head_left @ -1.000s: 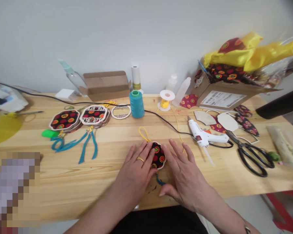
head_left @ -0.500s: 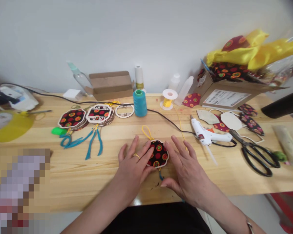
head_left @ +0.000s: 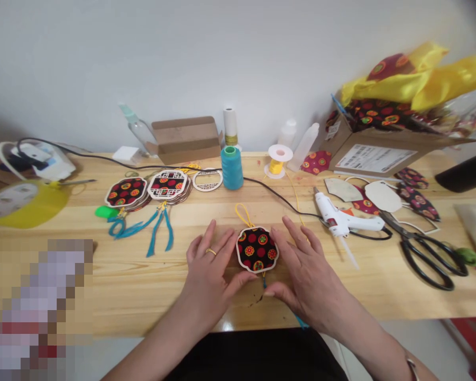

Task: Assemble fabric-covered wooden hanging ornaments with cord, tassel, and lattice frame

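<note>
From where I stand, the patterned ornament lies flat on the worktop, between the two hands. It sits at about 2 o'clock from the left hand and 10 o'clock from the right hand. Its yellow loop points to 11 o'clock and the cord below towards 6, so its long line runs away from the person, leaning slightly left. Fingertips come right up to the rim on both sides; I can't tell which hand is nearer.

Both hands are wide, palms down, fingers spread and thumbs held apart near the bottom edge, neither clasping anything. From the ornament, the teal thread stands at 11 o'clock, the glue gun lies around 2, and the scissors sit at 3.
</note>
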A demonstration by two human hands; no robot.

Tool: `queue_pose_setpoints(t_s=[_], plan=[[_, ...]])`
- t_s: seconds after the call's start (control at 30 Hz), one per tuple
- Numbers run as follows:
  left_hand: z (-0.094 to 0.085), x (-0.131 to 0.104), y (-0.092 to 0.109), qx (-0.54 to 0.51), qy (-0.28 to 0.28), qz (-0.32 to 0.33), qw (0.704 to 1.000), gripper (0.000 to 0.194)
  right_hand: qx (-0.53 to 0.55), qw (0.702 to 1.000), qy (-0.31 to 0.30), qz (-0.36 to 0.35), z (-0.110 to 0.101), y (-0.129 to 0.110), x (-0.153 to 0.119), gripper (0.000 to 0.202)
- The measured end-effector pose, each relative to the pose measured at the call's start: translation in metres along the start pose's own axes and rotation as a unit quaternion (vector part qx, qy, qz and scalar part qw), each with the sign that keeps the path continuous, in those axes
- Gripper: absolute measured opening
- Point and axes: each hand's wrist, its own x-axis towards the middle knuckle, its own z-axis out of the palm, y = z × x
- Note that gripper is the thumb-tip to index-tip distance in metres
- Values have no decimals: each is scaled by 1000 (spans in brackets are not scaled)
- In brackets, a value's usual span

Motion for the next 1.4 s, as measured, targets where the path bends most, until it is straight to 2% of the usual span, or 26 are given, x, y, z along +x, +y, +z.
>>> queue_pose_setpoints(t_s=[0.3, 0.47, 0.67, 0.87, 1.07, 1.4], plan=[[6, -1, 4, 38, 15, -3, 999, 62, 5, 1000, 2, 9, 1, 0, 2, 77], [8, -1, 4, 64, 7, 2, 998, 57, 31, 999, 15, 13, 2, 0, 3, 72], [6, 1, 5, 96, -2, 10, 995, 53, 63, 998, -1, 15, -2, 5, 4, 63], [8, 0, 4, 79, 8, 13, 997, 53, 104, 994, 3, 17, -3, 8, 2, 65], [9, -1, 3, 61, 8, 2, 998, 57, 166, 984, -6, 63, -5, 9, 2, 58], [6, 0, 1, 44, -29, -15, 998, 65, 217, 972, -23, 84, 0, 11, -1, 54]])
